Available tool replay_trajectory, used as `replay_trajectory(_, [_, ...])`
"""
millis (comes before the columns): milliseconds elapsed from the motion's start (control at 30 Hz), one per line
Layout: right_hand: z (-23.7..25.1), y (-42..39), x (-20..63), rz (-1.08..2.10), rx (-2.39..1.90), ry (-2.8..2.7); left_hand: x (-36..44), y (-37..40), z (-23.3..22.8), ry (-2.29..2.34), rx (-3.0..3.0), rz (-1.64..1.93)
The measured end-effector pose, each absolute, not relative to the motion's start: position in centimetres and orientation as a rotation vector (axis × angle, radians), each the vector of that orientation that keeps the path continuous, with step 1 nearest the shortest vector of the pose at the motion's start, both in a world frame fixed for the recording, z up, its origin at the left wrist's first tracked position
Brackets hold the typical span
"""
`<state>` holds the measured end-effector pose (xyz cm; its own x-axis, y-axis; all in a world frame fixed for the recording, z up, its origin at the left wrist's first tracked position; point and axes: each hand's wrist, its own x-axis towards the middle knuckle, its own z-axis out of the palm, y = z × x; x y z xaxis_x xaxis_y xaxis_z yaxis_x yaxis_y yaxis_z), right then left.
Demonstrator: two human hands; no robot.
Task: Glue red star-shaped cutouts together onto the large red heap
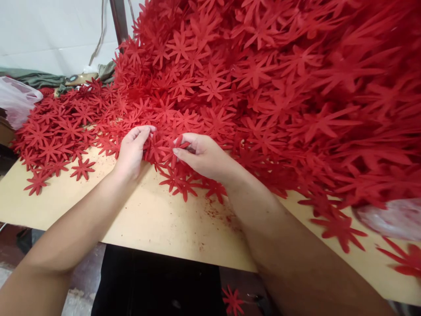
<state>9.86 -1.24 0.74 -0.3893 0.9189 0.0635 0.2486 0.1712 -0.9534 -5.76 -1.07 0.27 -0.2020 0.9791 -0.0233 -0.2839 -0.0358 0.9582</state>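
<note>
My right hand (199, 153) is closed, with the petals of a red flower-shaped cutout (178, 142) pinched between thumb and fingers. To its left, my left hand (131, 149) is closed too, thumb and forefinger pressed together at the edge of the heap. Red petals show at its fingertips, though its curled fingers are partly hidden. Between the hands lie more red cutouts (157, 149), thin and many-petalled. Just in front of them, several loose ones (184, 186) rest on the pale tabletop (148, 219).
A tall heap of red cutouts (263, 79) rises behind and to the right. A lower pile (55, 131) spreads at left, near a white plastic bag (18, 98). Clear plastic (391, 217) lies at the right. One cutout (233, 300) shows below the table edge.
</note>
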Motion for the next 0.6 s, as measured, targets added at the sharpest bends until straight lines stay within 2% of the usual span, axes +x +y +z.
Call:
replay_trajectory(233, [0.9,-1.8,10.0,1.22,-1.031,-1.95,-6.2,-0.6,0.3,1.161,0.825,1.561])
replay_trajectory(333, [0.6,-2.0,9.7,1.009,-0.952,-2.134,-5.9,-1.0,0.3,1.105,0.831,1.539])
replay_trajectory(433, [0.2,-1.8,9.4,0.847,-1.086,-2.011,-5.5,-1.5,0.4,1.1,0.856,1.473])
replay_trajectory(600, [-0.6,-1.6,8.8,1.04,-1.061,-1.73,-4.9,-2.1,0.3,1.027,0.904,1.38])
